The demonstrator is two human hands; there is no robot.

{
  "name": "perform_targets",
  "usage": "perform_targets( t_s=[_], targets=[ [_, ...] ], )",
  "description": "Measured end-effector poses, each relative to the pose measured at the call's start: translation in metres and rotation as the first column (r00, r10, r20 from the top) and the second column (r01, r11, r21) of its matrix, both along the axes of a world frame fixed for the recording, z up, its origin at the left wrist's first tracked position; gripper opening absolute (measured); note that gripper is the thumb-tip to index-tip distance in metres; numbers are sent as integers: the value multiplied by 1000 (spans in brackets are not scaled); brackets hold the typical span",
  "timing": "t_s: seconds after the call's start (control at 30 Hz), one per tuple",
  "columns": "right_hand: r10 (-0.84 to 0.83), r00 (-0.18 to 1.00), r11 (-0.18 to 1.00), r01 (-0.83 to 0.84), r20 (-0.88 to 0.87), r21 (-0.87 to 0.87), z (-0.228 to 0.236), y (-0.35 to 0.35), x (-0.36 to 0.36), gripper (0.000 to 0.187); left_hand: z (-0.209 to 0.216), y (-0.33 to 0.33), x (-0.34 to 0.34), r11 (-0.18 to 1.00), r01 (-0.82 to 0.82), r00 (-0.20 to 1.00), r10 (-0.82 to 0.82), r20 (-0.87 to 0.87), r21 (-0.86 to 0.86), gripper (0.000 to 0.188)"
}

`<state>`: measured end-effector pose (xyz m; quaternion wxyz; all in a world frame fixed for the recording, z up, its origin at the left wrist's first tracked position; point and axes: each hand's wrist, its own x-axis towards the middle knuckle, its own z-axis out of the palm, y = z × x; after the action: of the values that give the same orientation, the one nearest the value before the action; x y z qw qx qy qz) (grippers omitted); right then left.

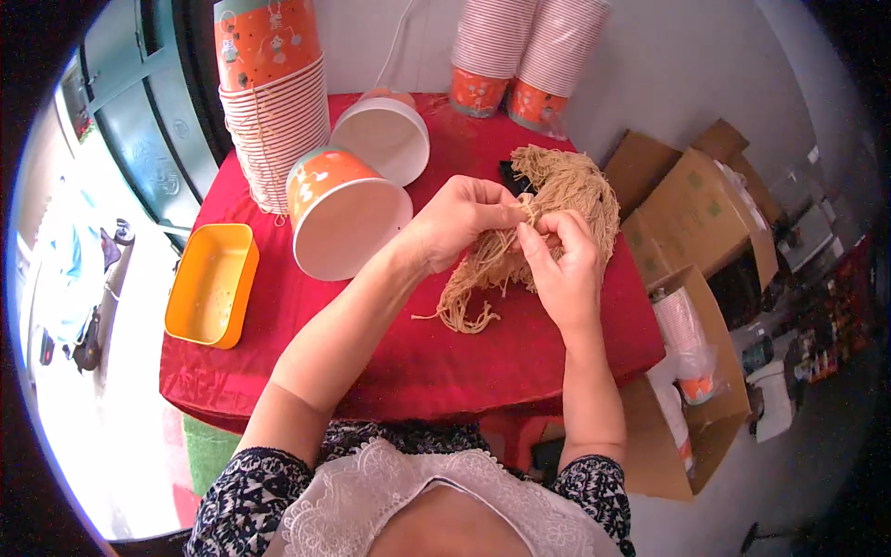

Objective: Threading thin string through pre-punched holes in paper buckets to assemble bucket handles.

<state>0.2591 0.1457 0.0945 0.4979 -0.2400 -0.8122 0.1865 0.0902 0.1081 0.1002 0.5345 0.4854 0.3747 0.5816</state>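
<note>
A bundle of tan strands [580, 190] lies on the red tabletop [483, 367], beneath and just right of the fingers [501, 216]. These pinch a few strands narrowly, thumbs nearly meeting. The left hand [459, 221] slants in, back uppermost; the right hand [568, 269] points upward. Left of the fingers, tipped paper buckets [351, 223] and a tall bucket stack [274, 116] carry pale printed figures on orange.

— What is carried by the red-clothed tabletop [436, 381]?
— A yellow container [209, 288] is set near a tall stack of paper tubs [274, 121], beside which two loose tubs [348, 223] are laid sideways.
— And farther right?
— A bundle of tan cords [577, 190] is spread; at the back, two more stacks [487, 46] are stood.
</note>
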Motion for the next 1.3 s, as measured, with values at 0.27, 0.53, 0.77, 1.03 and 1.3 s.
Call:
perform_targets(
  t_s=[0.27,0.53,0.77,1.03,1.3],
  targets=[
    [143,960,979,-172,-239,-106,-18,16,-1,2,0,0,1,1000,2,999,-2,49,10,14],
    [213,903,656,-415,-372,-631,-9,11,-4,27,-3,-2,8,994,105,994,-105,-8,-8,14],
    [132,964,963,-181,-233,-202,11,34,19,26,0,-5,6,984,174,978,-177,-111,-33,17],
    [-87,981,981,114,-171,157,39,65,56,20,-13,-11,14,850,522,845,-504,180,-70,8],
    [-169,984,938,178,-53,296,34,85,84,18,-25,-18,27,918,338,940,-339,32,-208,24]
  ],
)
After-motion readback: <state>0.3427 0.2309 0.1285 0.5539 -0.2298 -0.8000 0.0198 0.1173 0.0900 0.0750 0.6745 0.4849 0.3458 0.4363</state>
